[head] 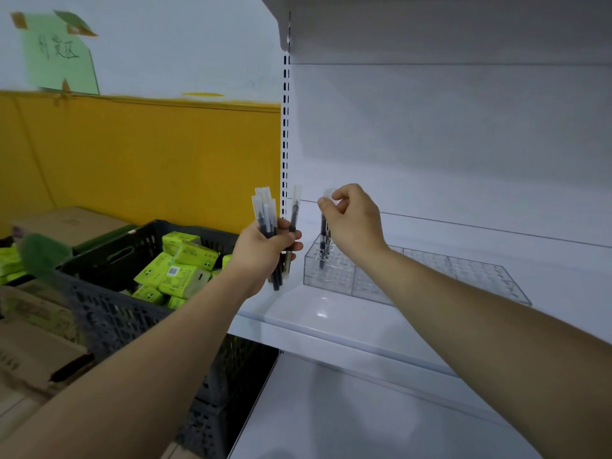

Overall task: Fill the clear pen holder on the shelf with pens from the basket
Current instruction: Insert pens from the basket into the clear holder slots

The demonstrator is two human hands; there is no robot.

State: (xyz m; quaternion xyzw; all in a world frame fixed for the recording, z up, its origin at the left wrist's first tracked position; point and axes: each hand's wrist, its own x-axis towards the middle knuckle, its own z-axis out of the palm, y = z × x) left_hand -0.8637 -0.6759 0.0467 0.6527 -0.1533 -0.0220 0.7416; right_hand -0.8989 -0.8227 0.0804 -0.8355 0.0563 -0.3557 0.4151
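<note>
A clear pen holder (427,273) with a grid of holes lies on the white shelf (334,323). My right hand (356,223) hovers over its far left corner and pinches the clear cap of a dark pen (322,241) that stands in a hole; a second pen seems to stand right behind it. My left hand (265,251) stays just left of the holder and grips a bundle of several dark pens (266,223) with clear caps, pointing upward. The dark basket (109,313) stands to the left of the shelf.
Green tissue packs (178,270) fill the basket; no pens show inside it. Cardboard boxes (36,346) sit at the left. A slotted shelf upright (285,137) rises behind my left hand. Another shelf board (430,24) hangs overhead, and a lower one (347,419) lies below.
</note>
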